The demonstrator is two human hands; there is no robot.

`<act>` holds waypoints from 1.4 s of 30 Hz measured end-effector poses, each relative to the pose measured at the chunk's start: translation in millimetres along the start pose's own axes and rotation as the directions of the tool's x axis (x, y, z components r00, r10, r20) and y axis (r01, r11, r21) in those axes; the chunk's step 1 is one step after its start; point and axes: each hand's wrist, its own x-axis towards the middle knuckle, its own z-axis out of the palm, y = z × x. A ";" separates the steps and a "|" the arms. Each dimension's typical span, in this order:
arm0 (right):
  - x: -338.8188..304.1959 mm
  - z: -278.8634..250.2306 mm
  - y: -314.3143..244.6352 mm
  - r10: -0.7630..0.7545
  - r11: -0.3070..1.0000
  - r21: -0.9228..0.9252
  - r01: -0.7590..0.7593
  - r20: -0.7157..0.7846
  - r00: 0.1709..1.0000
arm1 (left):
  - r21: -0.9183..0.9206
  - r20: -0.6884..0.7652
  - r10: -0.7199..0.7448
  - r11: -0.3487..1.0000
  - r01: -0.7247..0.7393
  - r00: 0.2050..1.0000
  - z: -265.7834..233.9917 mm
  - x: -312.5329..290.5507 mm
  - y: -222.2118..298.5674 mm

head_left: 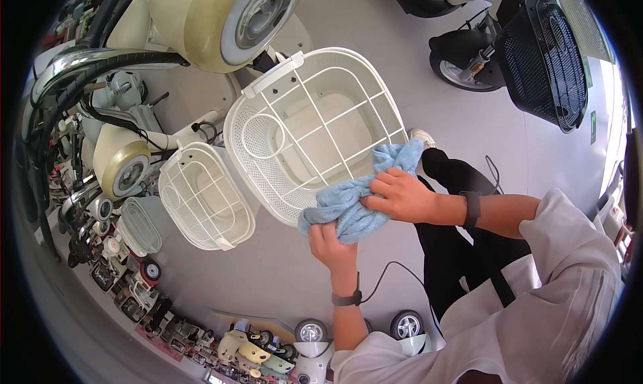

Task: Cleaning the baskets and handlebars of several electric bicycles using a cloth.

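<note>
A light blue cloth point(351, 206), bunched up, lies against the near rim of a large white basket point(300, 126). The basket has perforated walls and a white wire grid lid, and is fixed to the front of a cream and gold scooter point(201, 22). My right hand point(400, 195) grips the cloth from above, fingers curled into it. At the cloth's left end, my left hand point(331, 245) is closed on it, its fingertips partly hidden in the folds. Both wrists wear dark bands.
A second scooter with a smaller white basket point(206, 200) stands close on the left, and a row of more scooters runs behind it. A scooter with a black mesh basket point(546, 62) is at the far right. Small wheeled vehicles point(311, 340) line the lower edge.
</note>
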 end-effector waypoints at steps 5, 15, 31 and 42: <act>-39.6 -8.1 14.0 0.075 0.997 -0.001 -0.075 0.015 0.997 | 0.100 0.060 0.134 0.985 -0.140 0.989 10.4 -9.6 24.8; 48.0 -32.0 104.2 0.117 0.988 -0.044 -0.148 -0.411 0.904 | 0.135 0.247 0.130 0.977 -0.168 0.960 32.4 165.2 60.0; 1.6 -32.1 84.2 0.142 0.990 0.038 -0.137 -0.344 0.928 | 0.079 0.348 0.231 0.958 -0.274 0.908 30.0 97.1 48.3; -40.5 24.3 -17.6 0.101 0.993 0.069 -0.096 -0.082 0.991 | -0.074 0.288 0.352 0.935 -0.346 0.891 -18.8 -2.0 -30.1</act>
